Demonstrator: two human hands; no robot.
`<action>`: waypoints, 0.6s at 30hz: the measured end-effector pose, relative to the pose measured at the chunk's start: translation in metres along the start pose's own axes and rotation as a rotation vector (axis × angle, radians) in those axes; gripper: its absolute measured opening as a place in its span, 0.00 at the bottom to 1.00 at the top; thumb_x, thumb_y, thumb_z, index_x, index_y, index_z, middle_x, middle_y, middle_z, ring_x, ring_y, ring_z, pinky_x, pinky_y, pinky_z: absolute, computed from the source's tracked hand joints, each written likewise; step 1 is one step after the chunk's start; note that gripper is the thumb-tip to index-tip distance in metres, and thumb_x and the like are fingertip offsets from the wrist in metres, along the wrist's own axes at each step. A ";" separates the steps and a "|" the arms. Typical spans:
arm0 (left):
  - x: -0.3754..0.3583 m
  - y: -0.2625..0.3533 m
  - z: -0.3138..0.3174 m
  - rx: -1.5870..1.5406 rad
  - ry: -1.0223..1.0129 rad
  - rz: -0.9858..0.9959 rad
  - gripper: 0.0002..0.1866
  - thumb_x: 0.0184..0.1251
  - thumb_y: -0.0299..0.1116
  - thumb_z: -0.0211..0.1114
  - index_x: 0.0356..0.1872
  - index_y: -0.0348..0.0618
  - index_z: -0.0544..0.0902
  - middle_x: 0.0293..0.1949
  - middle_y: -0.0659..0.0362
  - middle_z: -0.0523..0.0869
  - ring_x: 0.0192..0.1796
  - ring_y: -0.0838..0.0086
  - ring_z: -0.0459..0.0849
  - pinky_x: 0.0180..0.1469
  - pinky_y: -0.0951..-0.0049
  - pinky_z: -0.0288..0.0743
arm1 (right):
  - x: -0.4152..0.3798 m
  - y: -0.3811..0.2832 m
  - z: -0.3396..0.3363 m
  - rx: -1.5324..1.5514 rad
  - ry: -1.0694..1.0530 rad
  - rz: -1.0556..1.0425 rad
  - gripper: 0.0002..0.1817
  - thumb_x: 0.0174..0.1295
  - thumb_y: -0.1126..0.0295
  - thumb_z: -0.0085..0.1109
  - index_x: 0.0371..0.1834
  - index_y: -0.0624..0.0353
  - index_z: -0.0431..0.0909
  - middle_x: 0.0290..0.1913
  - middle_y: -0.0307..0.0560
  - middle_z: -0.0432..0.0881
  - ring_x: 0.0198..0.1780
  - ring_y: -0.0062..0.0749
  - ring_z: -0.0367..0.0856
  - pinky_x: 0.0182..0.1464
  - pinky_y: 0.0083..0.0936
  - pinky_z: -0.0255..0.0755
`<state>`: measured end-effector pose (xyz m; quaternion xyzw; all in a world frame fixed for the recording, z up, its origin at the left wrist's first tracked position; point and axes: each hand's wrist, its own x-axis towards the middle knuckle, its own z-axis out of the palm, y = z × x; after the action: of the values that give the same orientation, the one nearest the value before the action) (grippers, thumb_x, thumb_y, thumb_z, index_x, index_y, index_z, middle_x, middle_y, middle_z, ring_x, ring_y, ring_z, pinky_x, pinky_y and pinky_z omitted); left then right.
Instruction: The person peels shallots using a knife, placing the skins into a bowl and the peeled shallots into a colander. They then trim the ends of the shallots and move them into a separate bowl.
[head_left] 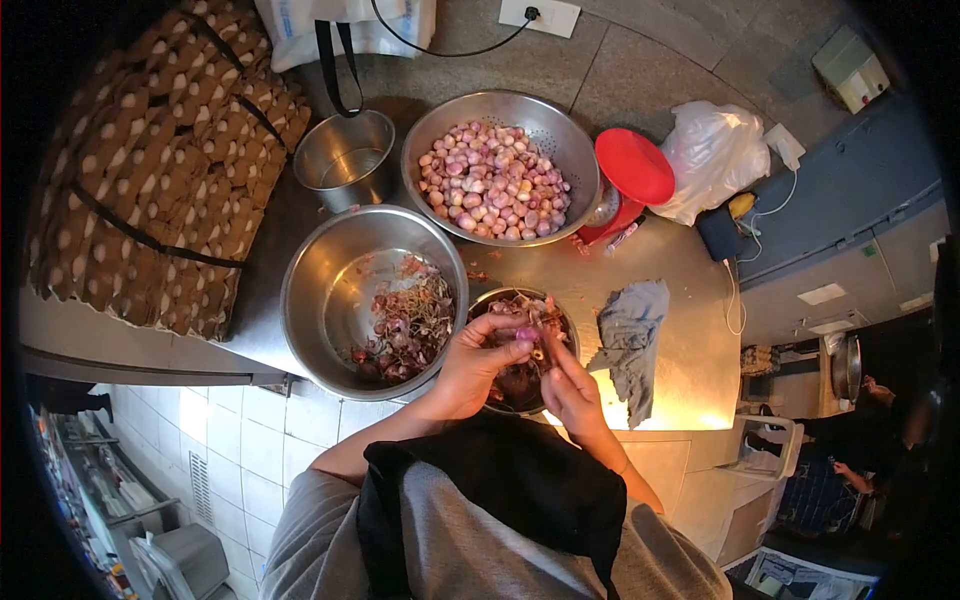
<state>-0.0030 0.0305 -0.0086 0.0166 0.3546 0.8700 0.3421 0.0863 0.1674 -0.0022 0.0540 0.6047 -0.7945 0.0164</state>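
Observation:
My left hand [482, 362] pinches a purple shallot [525, 334] above a smaller metal bowl [572, 330] of papery peels. My right hand [572, 396] is closed close beside it, fingertips near the shallot; what it grips, if anything, is too small to make out. To the left, a wide metal basin [330, 290] contains unpeeled shallots [402, 325] with dry stalks and skins. Farther back, a big metal colander [425, 215] is filled with peeled shallots [495, 185]. My hands partly cover the peel bowl.
An empty-looking metal pot [350, 165] and strapped egg trays [150, 170] stand at the left. On the right are a grey cloth [632, 345], a red-lidded container [635, 168] and a white plastic bag [715, 155]. Another person [860, 440] is at the far right.

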 end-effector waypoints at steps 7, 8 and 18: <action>0.000 0.001 -0.001 0.096 -0.013 0.042 0.12 0.49 0.20 0.66 0.36 0.40 0.77 0.36 0.61 0.80 0.39 0.79 0.77 0.45 0.78 0.71 | 0.002 -0.003 0.004 -0.350 0.007 -0.126 0.24 0.65 0.68 0.41 0.63 0.65 0.54 0.58 0.52 0.65 0.61 0.34 0.60 0.61 0.24 0.49; 0.000 0.001 -0.001 0.096 -0.007 0.029 0.12 0.49 0.20 0.65 0.36 0.40 0.77 0.36 0.61 0.80 0.40 0.79 0.77 0.45 0.78 0.71 | 0.001 -0.006 0.005 -0.319 -0.005 -0.119 0.24 0.65 0.68 0.41 0.63 0.66 0.54 0.61 0.54 0.62 0.65 0.35 0.54 0.64 0.25 0.43; 0.002 0.003 0.000 0.015 -0.013 -0.027 0.11 0.54 0.20 0.61 0.39 0.41 0.76 0.38 0.58 0.80 0.40 0.75 0.79 0.44 0.74 0.76 | 0.001 0.002 0.000 0.089 0.034 0.014 0.23 0.66 0.65 0.40 0.63 0.60 0.56 0.18 0.29 0.56 0.18 0.11 0.51 0.20 0.11 0.46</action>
<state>-0.0064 0.0295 -0.0072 0.0199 0.3589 0.8625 0.3561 0.0860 0.1664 -0.0045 0.0722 0.5685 -0.8194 0.0092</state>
